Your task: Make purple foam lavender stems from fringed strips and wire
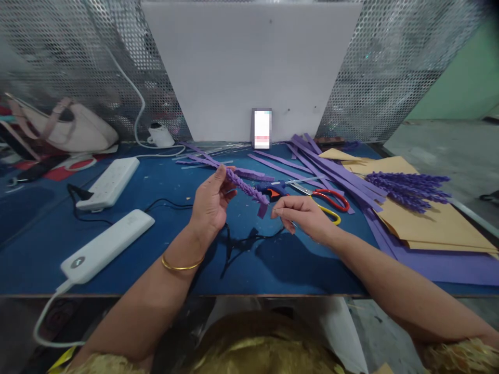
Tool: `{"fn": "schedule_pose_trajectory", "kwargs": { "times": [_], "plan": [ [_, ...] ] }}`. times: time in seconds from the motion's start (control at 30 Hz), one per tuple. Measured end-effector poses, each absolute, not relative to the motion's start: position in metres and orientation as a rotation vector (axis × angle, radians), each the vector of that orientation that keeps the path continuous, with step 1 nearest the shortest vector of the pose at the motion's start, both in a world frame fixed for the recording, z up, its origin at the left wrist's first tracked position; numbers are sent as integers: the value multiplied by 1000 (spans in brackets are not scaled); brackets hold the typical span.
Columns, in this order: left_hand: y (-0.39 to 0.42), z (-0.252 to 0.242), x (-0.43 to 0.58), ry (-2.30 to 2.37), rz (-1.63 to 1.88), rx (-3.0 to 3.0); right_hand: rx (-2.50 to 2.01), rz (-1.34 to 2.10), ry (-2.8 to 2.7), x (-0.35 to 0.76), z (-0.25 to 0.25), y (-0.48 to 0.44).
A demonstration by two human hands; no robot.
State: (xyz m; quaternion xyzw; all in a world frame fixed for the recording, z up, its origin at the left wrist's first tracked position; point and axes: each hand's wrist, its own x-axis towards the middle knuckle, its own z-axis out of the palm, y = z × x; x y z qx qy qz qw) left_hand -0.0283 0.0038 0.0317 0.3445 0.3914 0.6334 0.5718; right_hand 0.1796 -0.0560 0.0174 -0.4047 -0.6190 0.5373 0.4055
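My left hand (210, 202) pinches a purple paper flower spike (246, 188) between thumb and fingers, above the middle of the table. The spike slants down to the right, and a short loose strip end hangs from its tip. Just right of that tip is my right hand (298, 213), its thumb and fingers pressed together; what they hold, if anything, is too small to make out. Behind the hands lie a blue glue gun (265, 186) with an orange trigger and scissors (331, 200) with one red and one yellow handle loop.
Purple paper strips (331, 166) lie at the back right. Finished purple flower spikes (409, 189) rest on tan paper sheets (440, 223). On the left are two white power strips (109, 246) with cables. A lit phone (261, 129) leans against a white board (253, 62).
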Motion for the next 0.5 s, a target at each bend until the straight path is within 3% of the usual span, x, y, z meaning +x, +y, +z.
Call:
{"fn": "schedule_pose_trajectory", "kwargs": {
  "times": [0.5],
  "plan": [
    [-2,27,-23,955,1446,850,-1063,1324,-1569,178,19,-55]
  ]
}}
